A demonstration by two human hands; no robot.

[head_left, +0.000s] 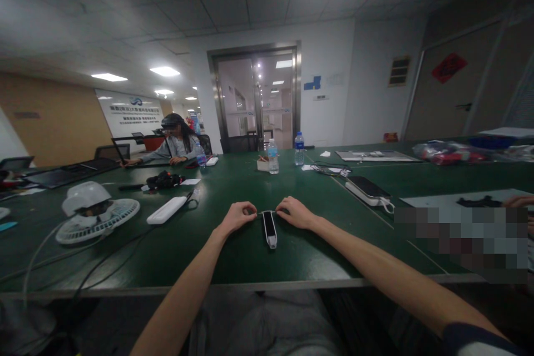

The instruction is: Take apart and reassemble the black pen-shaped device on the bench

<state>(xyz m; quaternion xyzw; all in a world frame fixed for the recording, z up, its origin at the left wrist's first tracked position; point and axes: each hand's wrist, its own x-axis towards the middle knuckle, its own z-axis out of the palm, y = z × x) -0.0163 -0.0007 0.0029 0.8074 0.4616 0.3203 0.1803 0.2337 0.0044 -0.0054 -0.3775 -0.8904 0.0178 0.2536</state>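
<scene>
My left hand (240,217) and my right hand (294,212) rest on the green table (225,258), fingertips pinching opposite ends of a thin cord (267,212). Just below that cord lies a narrow black-and-white stick-shaped device (270,228), its white tip pointing toward me. The cord seems to join the device's far end, though my fingers partly hide the join. A white oblong gadget (166,210) with a black cable lies to the left of my left hand.
A small white fan (97,214) stands at left. A phone on a white case (367,189) lies to the right, near water bottles (272,157) and a black cable bundle (164,180). A seated person (175,142) wearing a headset works at the far end. Another person's hand (517,201) shows at right.
</scene>
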